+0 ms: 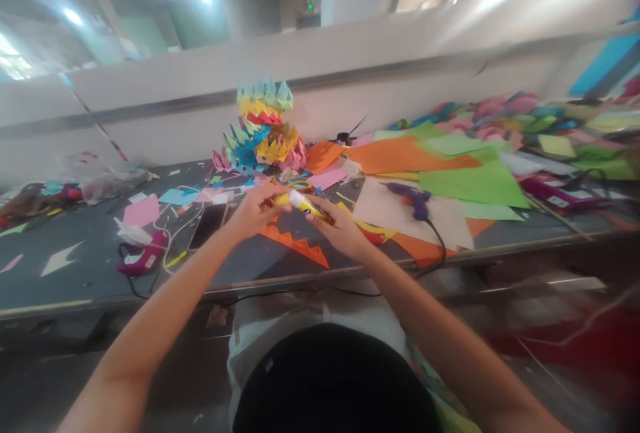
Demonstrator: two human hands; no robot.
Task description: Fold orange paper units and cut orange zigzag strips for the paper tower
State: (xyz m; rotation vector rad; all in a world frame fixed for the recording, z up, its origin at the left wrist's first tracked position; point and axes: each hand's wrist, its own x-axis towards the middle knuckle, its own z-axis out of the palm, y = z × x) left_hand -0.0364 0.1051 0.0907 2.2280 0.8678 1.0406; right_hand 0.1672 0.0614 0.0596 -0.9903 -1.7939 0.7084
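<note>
Gray tabletop (30, 286) spreads beneath green paper (470, 183) and orange paper (400, 155) to the right of a stack of paper crowns (270, 143), with a jagged orange strip (296, 244) on the near side of the crowns. Also on the crowns' near side, a person's right hand (345, 227) wraps one end of a yellow-and-white tube (298, 200) while the left hand (256, 209) pinches the other, yellow end.

- Legible text: none.
- Yellow-and-white tube (306, 205), at the dial's centre: dark print, too blurred to read.
- Purple box (151, 251), 8 o'clock: pale label, illegible.
- Second purple box (573, 194), 3 o'clock: small pale marking, illegible.
</note>
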